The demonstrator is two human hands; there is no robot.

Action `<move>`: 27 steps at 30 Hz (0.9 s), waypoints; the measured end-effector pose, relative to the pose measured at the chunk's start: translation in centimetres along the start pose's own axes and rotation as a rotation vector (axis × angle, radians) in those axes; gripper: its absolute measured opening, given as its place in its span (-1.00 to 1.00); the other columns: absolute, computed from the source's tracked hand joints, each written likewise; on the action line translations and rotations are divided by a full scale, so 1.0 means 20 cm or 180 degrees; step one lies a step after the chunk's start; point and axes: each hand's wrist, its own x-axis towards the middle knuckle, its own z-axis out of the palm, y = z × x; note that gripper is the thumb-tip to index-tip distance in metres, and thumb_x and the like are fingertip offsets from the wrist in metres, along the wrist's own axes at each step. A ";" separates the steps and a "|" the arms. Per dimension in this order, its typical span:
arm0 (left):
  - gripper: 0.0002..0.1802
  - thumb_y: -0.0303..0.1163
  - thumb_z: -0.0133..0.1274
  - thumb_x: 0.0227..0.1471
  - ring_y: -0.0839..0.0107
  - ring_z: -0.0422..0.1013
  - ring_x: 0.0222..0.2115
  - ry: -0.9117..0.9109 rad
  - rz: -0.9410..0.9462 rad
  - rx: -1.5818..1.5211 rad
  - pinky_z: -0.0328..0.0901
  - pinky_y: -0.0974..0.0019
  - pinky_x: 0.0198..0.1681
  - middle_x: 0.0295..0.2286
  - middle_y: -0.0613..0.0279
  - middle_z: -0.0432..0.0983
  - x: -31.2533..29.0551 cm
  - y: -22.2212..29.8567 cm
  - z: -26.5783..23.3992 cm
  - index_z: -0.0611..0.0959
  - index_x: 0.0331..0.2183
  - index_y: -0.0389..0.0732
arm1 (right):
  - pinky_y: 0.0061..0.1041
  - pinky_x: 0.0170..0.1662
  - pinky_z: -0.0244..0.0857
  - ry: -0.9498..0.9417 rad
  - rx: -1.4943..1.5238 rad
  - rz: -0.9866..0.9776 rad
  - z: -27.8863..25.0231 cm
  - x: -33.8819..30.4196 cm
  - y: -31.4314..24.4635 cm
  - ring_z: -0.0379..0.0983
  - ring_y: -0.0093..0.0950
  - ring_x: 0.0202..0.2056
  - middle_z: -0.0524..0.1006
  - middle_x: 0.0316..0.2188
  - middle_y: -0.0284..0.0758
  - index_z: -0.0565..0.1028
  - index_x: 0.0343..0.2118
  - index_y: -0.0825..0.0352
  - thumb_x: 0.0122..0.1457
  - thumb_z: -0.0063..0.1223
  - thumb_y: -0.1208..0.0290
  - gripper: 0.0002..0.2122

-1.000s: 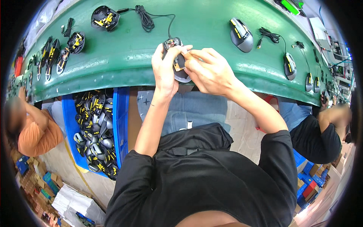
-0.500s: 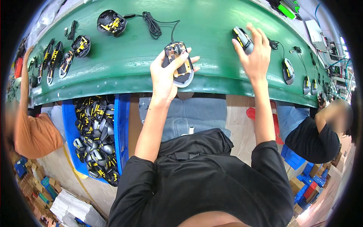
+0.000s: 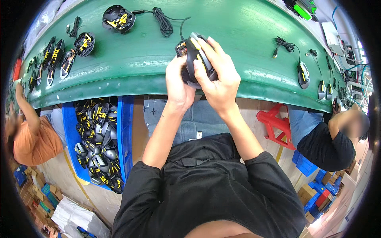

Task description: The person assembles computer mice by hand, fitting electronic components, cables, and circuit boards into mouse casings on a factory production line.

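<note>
Over the near edge of the green workbench (image 3: 254, 51), both my hands meet around a computer mouse. My left hand (image 3: 178, 87) is closed round the mouse base (image 3: 181, 49), whose circuit board shows at the front left. From the right, my right hand (image 3: 223, 81) grips the black mouse top shell (image 3: 193, 55) with yellow side parts, tilted over the base. Whether the halves are seated together is hidden by my fingers. The base's cable (image 3: 162, 22) lies bundled beyond it. An upturned shell (image 3: 119, 18) with yellow parts rests at the far left.
More shells and opened mice (image 3: 57, 55) lie along the bench's left. Mice with cables (image 3: 303, 75) are on its right. A blue crate (image 3: 126, 135) full of shells stands below left, a red stool (image 3: 278, 123) below right. Co-workers (image 3: 37, 139) sit at both sides.
My right hand has picked up the mouse top shell from the right of the bench and carried it left onto the base in my left hand. The left co-worker's arm has lowered.
</note>
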 end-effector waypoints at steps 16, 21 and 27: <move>-0.62 -0.33 0.07 0.11 0.40 0.44 -0.19 -0.0237 0.0308 0.0760 0.32 0.33 -0.07 -0.22 0.14 0.51 -0.04 0.02 -0.01 0.48 -0.09 -0.35 | -0.25 0.14 0.21 -0.0638 0.0289 0.0000 -0.06 -0.10 -0.06 0.39 -0.11 0.06 0.35 0.12 0.03 0.48 0.04 0.34 0.04 0.18 0.43 -0.56; -0.66 -0.55 0.18 -0.04 0.54 0.43 -0.25 -0.0429 0.0564 0.0729 0.30 0.43 -0.10 -0.27 0.25 0.54 -0.04 0.05 0.00 0.57 -0.15 -0.35 | -0.43 0.08 0.30 -0.0148 0.2275 0.2103 -0.13 -0.03 -0.06 0.42 -0.42 0.02 0.46 0.04 -0.09 0.35 0.15 0.41 0.04 0.26 0.53 -0.44; -0.65 -0.58 0.27 -0.10 0.43 0.43 -0.23 -0.1080 0.1106 0.1757 0.30 0.39 -0.10 -0.25 0.21 0.47 -0.07 0.12 -0.04 0.59 -0.19 -0.34 | -0.49 0.00 0.34 -0.0882 0.1734 0.1370 -0.23 -0.05 0.12 0.48 -0.52 -0.16 0.58 -0.21 -0.32 0.58 -0.12 0.36 -0.13 0.38 0.54 -0.58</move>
